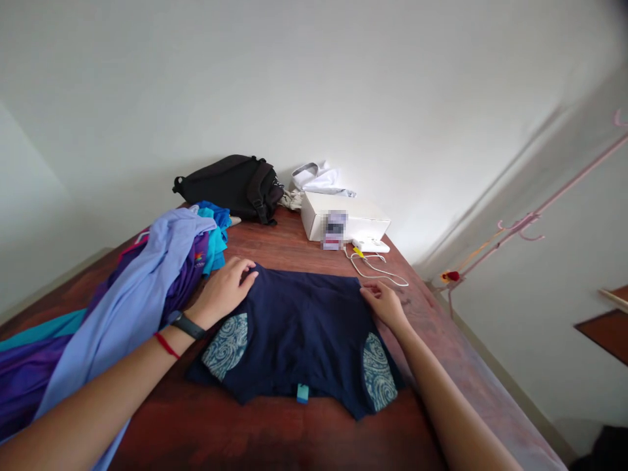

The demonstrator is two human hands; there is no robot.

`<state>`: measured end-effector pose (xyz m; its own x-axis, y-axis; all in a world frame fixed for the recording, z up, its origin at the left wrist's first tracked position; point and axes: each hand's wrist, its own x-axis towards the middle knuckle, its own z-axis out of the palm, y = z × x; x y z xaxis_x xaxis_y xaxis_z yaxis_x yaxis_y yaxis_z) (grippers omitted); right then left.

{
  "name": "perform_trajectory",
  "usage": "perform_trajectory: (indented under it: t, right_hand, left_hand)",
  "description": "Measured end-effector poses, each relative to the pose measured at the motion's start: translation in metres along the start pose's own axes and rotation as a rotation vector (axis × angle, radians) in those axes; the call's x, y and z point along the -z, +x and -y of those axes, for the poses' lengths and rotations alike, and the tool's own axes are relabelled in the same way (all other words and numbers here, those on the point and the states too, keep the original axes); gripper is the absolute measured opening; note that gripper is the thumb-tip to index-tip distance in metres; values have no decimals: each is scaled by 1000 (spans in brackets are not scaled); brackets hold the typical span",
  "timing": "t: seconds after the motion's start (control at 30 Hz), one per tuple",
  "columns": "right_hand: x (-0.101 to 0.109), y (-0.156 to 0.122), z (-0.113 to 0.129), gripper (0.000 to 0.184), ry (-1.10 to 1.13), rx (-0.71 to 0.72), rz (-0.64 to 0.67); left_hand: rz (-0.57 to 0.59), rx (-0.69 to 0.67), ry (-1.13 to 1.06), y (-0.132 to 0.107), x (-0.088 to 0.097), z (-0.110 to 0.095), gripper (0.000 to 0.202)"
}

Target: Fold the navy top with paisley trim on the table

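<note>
A navy blue short-sleeved shirt (304,327) lies spread on the wooden table, its straight hem away from me and its neckline towards me. Both sleeves carry a pale paisley patch (228,345), and a small light-blue tag (303,392) shows at the neck. At the far left hem corner rests my left hand (228,288), its thumb and fingers apart and the fingertips touching the cloth. My right hand (383,302) has thumb and fingertips together at the far right corner, seemingly pinching the fabric's edge.
A pile of clothes, with a lavender garment (122,307) on top, lies to the left. Towards the wall stand a black backpack (230,186), a white box (363,219) and a white bag (318,176). A white device (371,245) and cord lie nearby; a pink rack (559,196) stands right.
</note>
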<state>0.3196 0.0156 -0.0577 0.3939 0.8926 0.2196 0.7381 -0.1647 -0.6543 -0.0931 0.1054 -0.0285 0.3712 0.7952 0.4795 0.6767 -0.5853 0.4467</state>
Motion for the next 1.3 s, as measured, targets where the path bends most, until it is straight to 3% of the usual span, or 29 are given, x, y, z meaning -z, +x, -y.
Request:
perform_trajectory:
  t: [0.2,0.47,0.6,0.8,0.93,1.17,1.3]
  right_hand:
    - [-2,15,-6,41,293,-159,106]
    - [-2,40,13,46,340,-241,212]
    - [-9,42,11,45,362,-190,196]
    - [-14,39,3,48,403,-143,122]
    - [-14,36,5,51,421,-152,100]
    - [-13,31,13,54,566,-197,246]
    - [-15,31,12,51,715,-239,208]
  left_hand:
    - [105,168,-176,6,-7,26,38]
    - [69,242,-492,15,-19,31,47]
    - [180,213,-476,21,-21,32,36]
    - [129,221,-472,24,-23,38,31]
    - [193,250,-532,25,-28,45,33]
    - [160,324,-727,26,-24,31,46]
    - [192,440,-831,26,-12,25,44]
